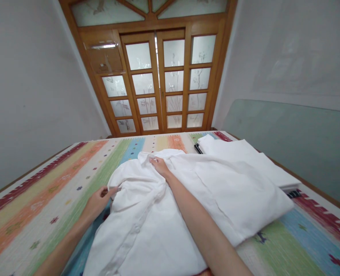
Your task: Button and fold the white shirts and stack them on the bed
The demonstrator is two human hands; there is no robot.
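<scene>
On the striped bedcover (58,184) lies our white shirt (147,222): light, limp, wrinkling easily. Our left hand (98,201) pinches its sleeve edge; our right hand (159,165) presses fingers flat near the collar. We judge seams and collar the best holds.

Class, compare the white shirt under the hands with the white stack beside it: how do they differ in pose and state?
The shirt lies spread and rumpled; the stack is folded flat with straight edges. The left hand grips the shirt's edge and the right hand presses near its collar; nothing touches the stack. The shirt lies nearer the camera, the stack farther right. Both are white cloth on the striped cover.
</scene>
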